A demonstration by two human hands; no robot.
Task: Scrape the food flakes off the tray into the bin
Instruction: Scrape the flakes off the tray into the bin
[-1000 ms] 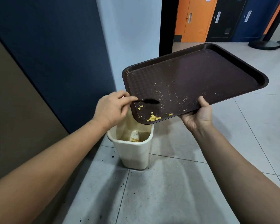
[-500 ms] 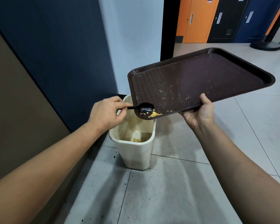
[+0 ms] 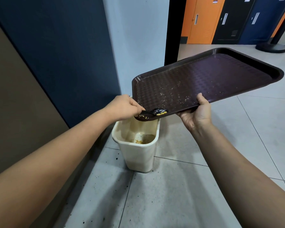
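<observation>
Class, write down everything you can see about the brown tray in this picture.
The tray is dark brown, rectangular, with rounded corners, a raised rim and a textured floor; it looks like plastic. It is tilted, its low corner over the cream bin. The right hand grips its near edge. The left hand holds a black spoon against the low corner, by a clump of yellow flakes. Fine crumbs speckle the floor.

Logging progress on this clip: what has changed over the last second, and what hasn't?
The spoon swept down the tray to its low corner, pushing the yellow flakes to the edge above the bin. Unchanged: the left hand keeps its grip on the spoon, the right hand holds the tilted tray.
</observation>
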